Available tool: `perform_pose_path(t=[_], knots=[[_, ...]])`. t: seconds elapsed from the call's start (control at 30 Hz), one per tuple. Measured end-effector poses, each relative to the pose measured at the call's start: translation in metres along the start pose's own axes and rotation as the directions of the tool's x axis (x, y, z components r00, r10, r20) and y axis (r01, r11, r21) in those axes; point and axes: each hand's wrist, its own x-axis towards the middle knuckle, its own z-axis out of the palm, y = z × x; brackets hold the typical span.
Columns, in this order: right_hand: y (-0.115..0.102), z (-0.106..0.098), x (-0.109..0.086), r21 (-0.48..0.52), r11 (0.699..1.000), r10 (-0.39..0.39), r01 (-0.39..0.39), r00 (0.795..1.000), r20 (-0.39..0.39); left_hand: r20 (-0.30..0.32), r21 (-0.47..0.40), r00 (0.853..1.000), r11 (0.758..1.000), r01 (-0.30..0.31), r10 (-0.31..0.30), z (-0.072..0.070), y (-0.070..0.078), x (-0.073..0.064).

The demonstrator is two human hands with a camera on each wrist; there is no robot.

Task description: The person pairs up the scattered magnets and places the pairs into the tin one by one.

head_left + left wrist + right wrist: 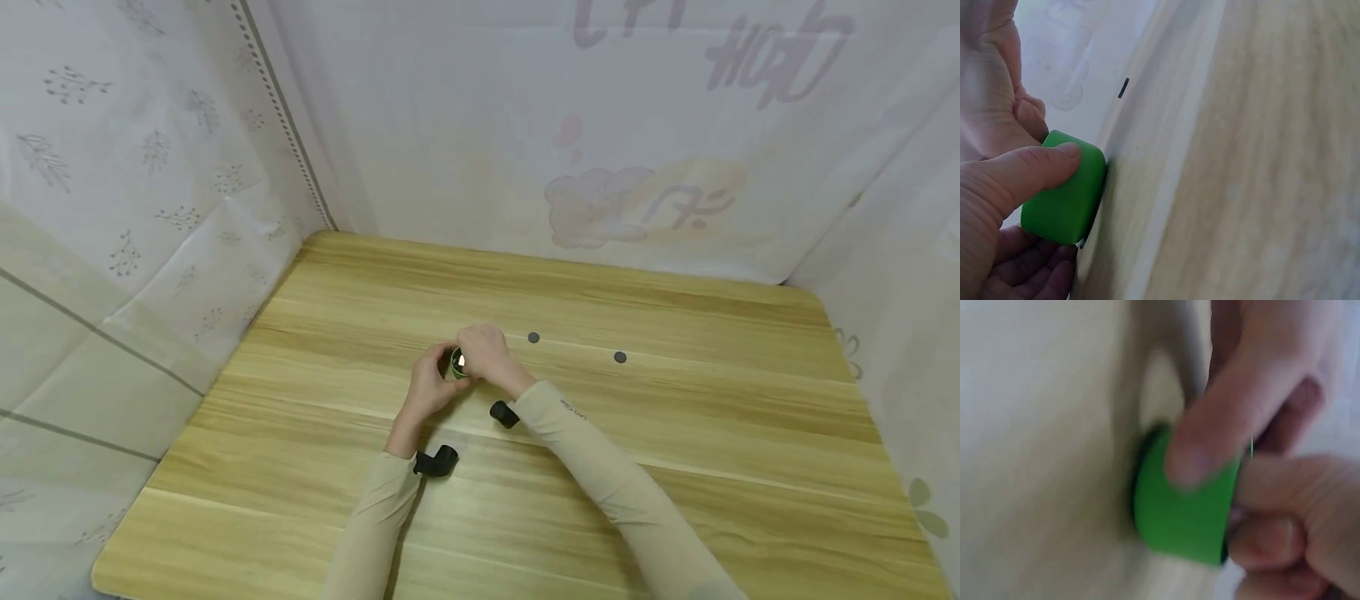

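My left hand (429,390) grips a small, short green container (1063,203) down at the tabletop, its thumb pressed flat on the outer wall. The open end shows a green rim and a dark inside with a bright white patch in the head view. Over that opening is my right hand (486,353), with some fingers curled and others reaching into the container; their tips are hidden, and I cannot tell whether they hold anything. Two flat dark discs, a nearer disc (533,337) and a farther disc (620,357), lie to the right of the hands.
A wood-grain table (675,517) spreads beneath both arms. Pale printed curtains (465,133) hang around its back and sides. Black wrist-worn camera mounts, a left mount (438,461) and a right mount (503,414), stick out between the forearms.
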Motion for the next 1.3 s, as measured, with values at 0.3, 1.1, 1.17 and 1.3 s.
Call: perform_pose_path(t=[0.3, 1.1, 1.17, 1.3], knots=[[-0.005, -0.008, 0.0, -0.205, 0.978, 0.05, -0.043, 0.998, 0.031, 0.021, -0.016, 1.0, 1.0, 0.002, -0.002, 0.001, -0.003, 0.003], [-0.006, -0.009, 0.004, -0.159, 0.985, -0.05, 0.063, 0.995, 0.085, 0.014, -0.034, 1.0, 0.999, -0.02, 0.021, 0.003, -0.003, 0.003], [-0.005, -0.007, 0.003, -0.156, 0.987, -0.038, 0.047, 0.998, 0.058, 0.013, -0.04, 1.0, 0.999, -0.016, 0.016, 0.002, -0.003, 0.003], [-0.005, -0.004, 0.002, -0.146, 0.989, -0.031, 0.032, 0.999, 0.01, 0.011, -0.034, 1.0, 0.999, 0.003, -0.003, 0.001, -0.002, 0.003]])
